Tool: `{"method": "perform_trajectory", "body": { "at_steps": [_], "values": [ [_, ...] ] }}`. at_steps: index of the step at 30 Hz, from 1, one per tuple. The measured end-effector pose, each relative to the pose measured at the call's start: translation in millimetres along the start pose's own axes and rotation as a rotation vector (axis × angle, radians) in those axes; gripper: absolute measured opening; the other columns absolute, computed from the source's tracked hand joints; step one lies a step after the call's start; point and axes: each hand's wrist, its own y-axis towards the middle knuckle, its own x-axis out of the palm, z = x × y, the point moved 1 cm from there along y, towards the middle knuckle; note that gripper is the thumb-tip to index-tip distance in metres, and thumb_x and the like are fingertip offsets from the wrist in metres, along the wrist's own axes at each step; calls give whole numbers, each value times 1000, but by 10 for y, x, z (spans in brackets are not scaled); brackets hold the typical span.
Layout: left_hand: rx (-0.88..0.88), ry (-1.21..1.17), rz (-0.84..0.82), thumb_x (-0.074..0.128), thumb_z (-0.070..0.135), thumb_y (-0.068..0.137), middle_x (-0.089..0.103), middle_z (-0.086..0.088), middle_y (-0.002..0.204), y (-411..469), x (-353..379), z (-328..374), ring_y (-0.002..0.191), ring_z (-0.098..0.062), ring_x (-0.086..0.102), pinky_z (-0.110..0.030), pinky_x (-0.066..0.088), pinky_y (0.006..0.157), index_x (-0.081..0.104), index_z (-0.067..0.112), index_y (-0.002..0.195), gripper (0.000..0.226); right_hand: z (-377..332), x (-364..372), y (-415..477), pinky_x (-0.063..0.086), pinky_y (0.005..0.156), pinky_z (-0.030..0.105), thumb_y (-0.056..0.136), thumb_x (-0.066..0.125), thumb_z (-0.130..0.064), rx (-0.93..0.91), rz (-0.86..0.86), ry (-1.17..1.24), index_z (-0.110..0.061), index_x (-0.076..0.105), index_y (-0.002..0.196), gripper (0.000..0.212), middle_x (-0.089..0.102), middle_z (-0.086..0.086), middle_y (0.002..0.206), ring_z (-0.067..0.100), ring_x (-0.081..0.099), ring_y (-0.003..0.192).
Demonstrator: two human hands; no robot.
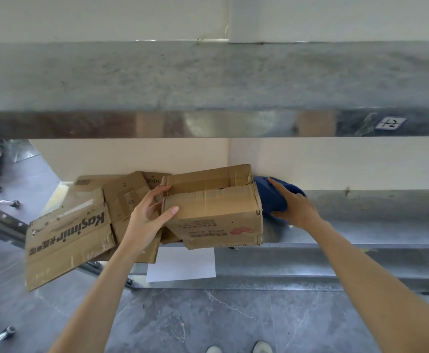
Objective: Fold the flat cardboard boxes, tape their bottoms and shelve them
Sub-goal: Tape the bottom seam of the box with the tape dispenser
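A folded brown cardboard box [216, 212] with red print stands on the lower metal shelf [361, 225], its front overhanging the shelf's edge. My left hand [149, 212] grips the box's left end, thumb on its front face and fingers round the corner. My right hand [292, 207] grips a blue tape dispenser [266, 197] that lies on the shelf right beside the box's right end. Flat cardboard boxes [68, 238], one printed "Kasimir", lie to the left and stick out past the shelf.
An upper metal shelf [208, 80] with a small label [390, 122] spans the view above. A white sheet of paper [180, 264] hangs on the shelf's front below the box. Grey tiled floor [208, 319] and my shoes [238, 349] lie below; metal parts at the left.
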Motion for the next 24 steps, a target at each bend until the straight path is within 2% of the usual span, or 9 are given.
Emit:
{"method": "perform_trajectory", "body": {
  "at_steps": [4,7,11,15,18,20,22,24],
  "values": [
    [-17,14,-22,73,38,80,56,9,138,34,231,48,124,-17,57,-41,55,97,56,34,131,54,314,-216,-81,55,82,43,83,73,-39,33,5,-10,-47,1,153,101,59,10,133,33,63,102],
    [-24,32,-16,72,42,78,55,9,138,77,407,77,128,-21,54,-47,51,102,56,32,131,56,581,-323,-198,55,80,42,84,72,-36,78,-14,3,-48,1,153,100,58,10,132,33,63,100],
    [8,68,-38,72,44,79,56,12,137,144,573,102,130,-20,52,-48,48,106,57,36,129,53,917,-329,-366,56,74,40,87,69,-39,137,-29,-21,-49,-2,152,97,61,10,128,31,64,93],
    [30,119,-38,71,42,80,57,10,136,193,704,143,130,-15,51,-41,43,112,57,32,131,54,1128,-320,-451,49,62,33,88,68,-37,193,-40,6,-48,0,153,94,60,10,128,25,57,79],
    [30,135,-44,70,43,79,57,4,137,197,730,174,131,-19,50,-42,44,111,57,30,131,55,1170,-303,-468,51,63,34,89,67,-39,185,-51,-9,-46,0,154,93,61,11,127,24,56,77],
    [22,136,-48,71,44,80,57,3,137,204,709,162,130,-21,51,-46,45,109,57,31,131,54,1162,-301,-455,54,67,36,88,68,-41,170,-54,-10,-44,1,154,95,60,11,128,26,60,83],
    [24,142,-50,75,51,81,57,4,138,208,683,151,131,-20,51,-47,44,109,57,34,130,55,1140,-320,-443,54,77,39,85,71,-46,158,-45,15,-42,2,155,98,54,7,135,28,60,104],
    [25,146,-50,75,56,79,57,6,137,213,668,144,130,-20,52,-46,45,109,58,36,130,58,1117,-360,-435,53,86,41,84,70,-49,157,-47,8,-41,4,155,97,47,6,142,29,53,121]
  ]
}}
